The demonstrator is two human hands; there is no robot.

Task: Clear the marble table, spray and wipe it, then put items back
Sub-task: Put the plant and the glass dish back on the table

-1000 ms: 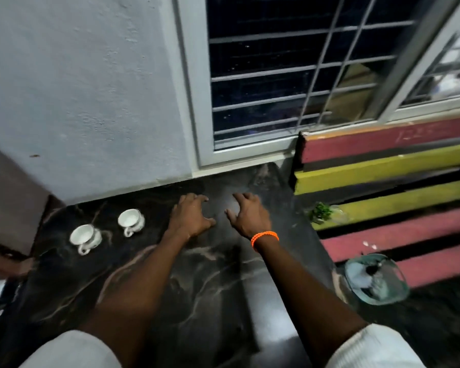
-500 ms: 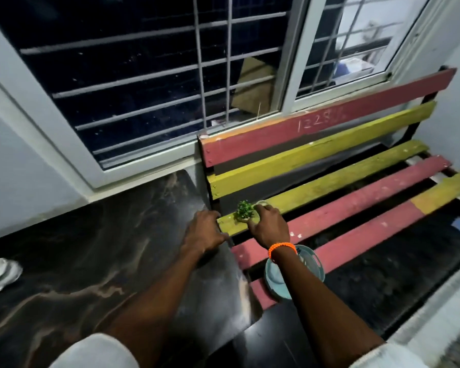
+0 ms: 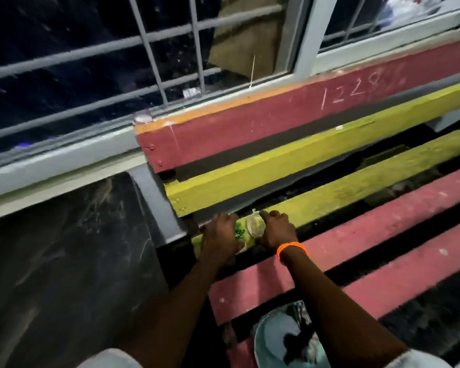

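A small glass pot [image 3: 255, 227] with a green plant [image 3: 238, 233] stands on a yellow slat of the bench [image 3: 356, 192], near its left end. My left hand [image 3: 219, 236] closes on the pot from the left and hides most of the plant. From the right, my right hand [image 3: 275, 231], with an orange wristband, curls its fingers over the glass rim. The dark marble table [image 3: 64, 261] fills the lower left, and its visible part is bare.
The bench has red and yellow slats with dark gaps between them and stands right against the table's edge. A teal dish [image 3: 279, 338] sits at the bench's near edge under my right forearm. A barred window [image 3: 144, 75] runs behind both.
My hands left the marble table and moved right to the bench. First the right hand and then the left closed on the plant pot. The two white cups dropped out of view.
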